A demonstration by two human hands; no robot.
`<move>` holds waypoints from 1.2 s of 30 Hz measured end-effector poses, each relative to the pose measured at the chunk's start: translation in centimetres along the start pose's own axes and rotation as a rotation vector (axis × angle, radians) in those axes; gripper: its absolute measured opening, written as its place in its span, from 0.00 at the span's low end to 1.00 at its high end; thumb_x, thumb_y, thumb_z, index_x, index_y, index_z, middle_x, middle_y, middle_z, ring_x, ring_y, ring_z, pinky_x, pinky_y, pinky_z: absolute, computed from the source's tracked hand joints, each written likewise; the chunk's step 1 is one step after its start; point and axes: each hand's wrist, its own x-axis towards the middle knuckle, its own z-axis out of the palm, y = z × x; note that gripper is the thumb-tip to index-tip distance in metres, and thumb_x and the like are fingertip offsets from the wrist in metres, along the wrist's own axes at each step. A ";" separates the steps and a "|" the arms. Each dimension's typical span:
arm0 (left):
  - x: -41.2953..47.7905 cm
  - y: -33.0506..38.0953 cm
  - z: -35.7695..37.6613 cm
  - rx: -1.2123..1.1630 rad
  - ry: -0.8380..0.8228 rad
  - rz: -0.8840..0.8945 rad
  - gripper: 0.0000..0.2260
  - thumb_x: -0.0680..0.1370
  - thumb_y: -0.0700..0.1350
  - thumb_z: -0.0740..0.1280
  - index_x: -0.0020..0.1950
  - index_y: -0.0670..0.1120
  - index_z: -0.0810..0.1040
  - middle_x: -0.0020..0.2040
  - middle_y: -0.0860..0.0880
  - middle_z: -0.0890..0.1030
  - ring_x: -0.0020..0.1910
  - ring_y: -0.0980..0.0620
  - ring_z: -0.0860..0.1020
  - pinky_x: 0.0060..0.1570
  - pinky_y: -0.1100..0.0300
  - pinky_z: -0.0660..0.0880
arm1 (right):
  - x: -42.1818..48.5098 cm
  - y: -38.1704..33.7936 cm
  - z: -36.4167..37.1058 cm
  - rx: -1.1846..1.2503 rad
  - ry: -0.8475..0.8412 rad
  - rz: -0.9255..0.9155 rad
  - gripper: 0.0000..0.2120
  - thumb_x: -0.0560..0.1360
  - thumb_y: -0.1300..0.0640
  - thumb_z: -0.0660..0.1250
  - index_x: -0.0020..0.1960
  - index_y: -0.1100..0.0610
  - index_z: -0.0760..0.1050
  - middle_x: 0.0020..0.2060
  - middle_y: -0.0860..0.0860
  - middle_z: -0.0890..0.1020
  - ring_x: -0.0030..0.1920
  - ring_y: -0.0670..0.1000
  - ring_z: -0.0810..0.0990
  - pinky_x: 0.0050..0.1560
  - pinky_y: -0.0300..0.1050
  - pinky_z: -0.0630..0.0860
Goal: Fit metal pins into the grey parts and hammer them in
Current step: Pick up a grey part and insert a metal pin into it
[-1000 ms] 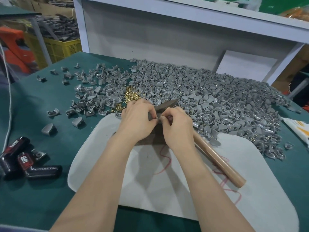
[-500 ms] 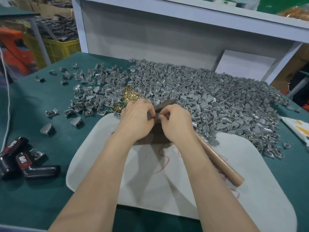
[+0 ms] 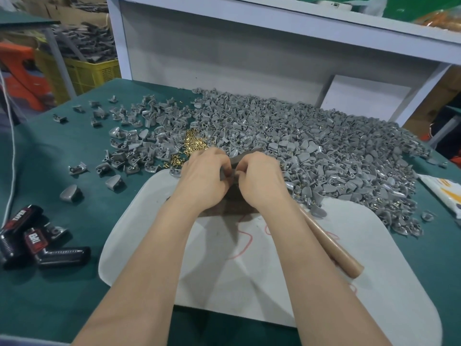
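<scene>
Pin-fitting step judged in hand; hammering not yet begun. One grey part [image 3: 227, 173] is held over the dark block [image 3: 234, 204] at the far edge of the white mat [image 3: 374, 270], pinched between curled fingers of the left hand [image 3: 202, 181] and right hand [image 3: 259, 183]. Whether a pin is pinched too cannot be told, as it is hidden by fingers. The part is seen as small, dull grey and mostly covered. Brass pins [image 3: 193, 143] lie just beyond the left hand. Next: pin to be seated straight, part set on the block, hammer [image 3: 331, 248] taken up from under the right forearm.
</scene>
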 end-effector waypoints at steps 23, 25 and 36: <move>0.1 -0.1 0.4 -0.066 0.046 -0.052 0.07 0.73 0.47 0.72 0.37 0.52 0.75 0.56 0.49 0.76 0.59 0.45 0.72 0.60 0.49 0.69 | -1.4 1.8 1.6 0.335 0.205 -0.022 0.03 0.73 0.60 0.69 0.46 0.57 0.81 0.46 0.52 0.76 0.43 0.52 0.78 0.52 0.44 0.72; 0.1 -0.2 0.5 -0.064 0.048 -0.050 0.07 0.73 0.46 0.72 0.37 0.51 0.75 0.56 0.49 0.76 0.60 0.45 0.72 0.60 0.50 0.69 | -1.5 1.7 1.7 0.336 0.216 -0.018 0.03 0.73 0.60 0.69 0.46 0.57 0.81 0.46 0.52 0.76 0.44 0.52 0.78 0.51 0.44 0.72; 0.0 -0.1 0.4 -0.061 0.053 -0.043 0.07 0.74 0.45 0.71 0.38 0.51 0.75 0.57 0.49 0.76 0.60 0.45 0.71 0.60 0.50 0.69 | -1.2 1.5 2.2 0.343 0.202 0.027 0.03 0.74 0.59 0.68 0.45 0.57 0.80 0.42 0.49 0.73 0.42 0.49 0.73 0.51 0.42 0.69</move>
